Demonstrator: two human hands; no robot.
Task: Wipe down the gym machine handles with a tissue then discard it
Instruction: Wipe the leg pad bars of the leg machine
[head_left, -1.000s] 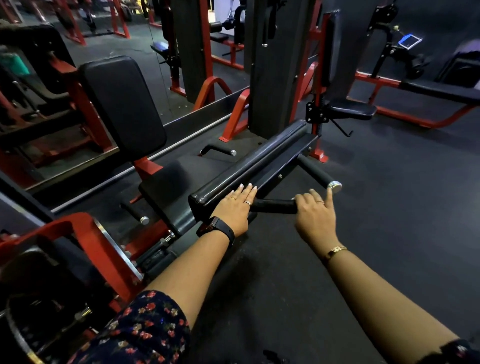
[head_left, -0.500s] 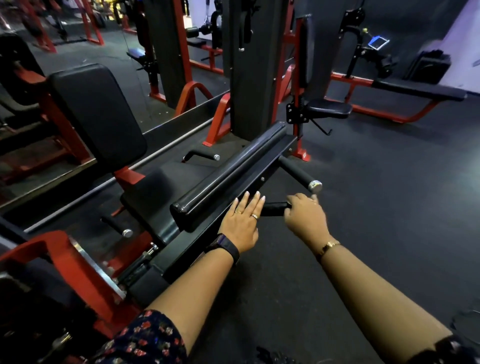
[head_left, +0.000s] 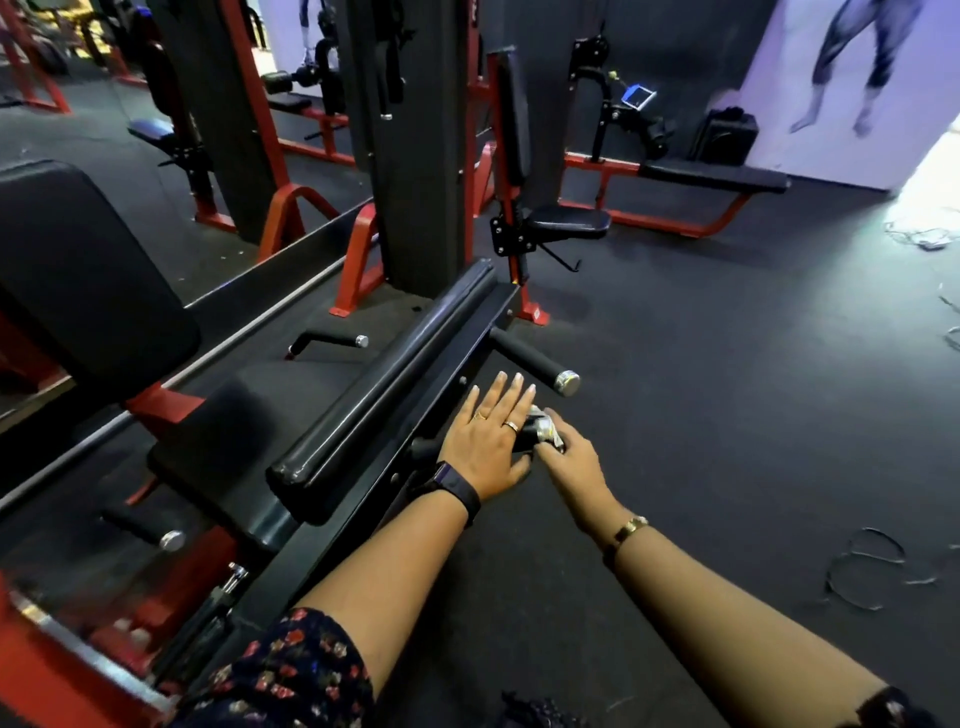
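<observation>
A black backrest pad (head_left: 78, 270) fills the far left of the head view, above a red machine frame (head_left: 62, 670) and a short chrome-capped peg (head_left: 145, 530). Just right of it lies the black seat pad (head_left: 234, 431), and beyond that a second small handle with a chrome cap (head_left: 332, 340) juts out near the floor rail. A long padded roller (head_left: 384, 384) runs diagonally through the middle of the scene, mounted on the machine's black beam.

At centre, the person's left hand (head_left: 485, 441) lies flat over the near handle (head_left: 524, 439), fingers straight and close together, two rings showing, a dark watch (head_left: 457, 488) on the wrist. The left sleeve is a dark floral print (head_left: 291, 670). The handle's black grip is mostly hidden under that hand; only its end shows.

Just beside it, the right hand (head_left: 574, 462) is curled around a crumpled whitish tissue (head_left: 548, 428), pressing it against the end of the near handle; the fingers are clamped on the tissue. A gold bracelet (head_left: 629, 529) circles the right wrist.

A little farther back, the far handle (head_left: 535, 361) sticks out over the black rubber floor (head_left: 727, 415), its chrome end cap bare and untouched. A bench (head_left: 711, 176) on a red frame stands in the right background.
</observation>
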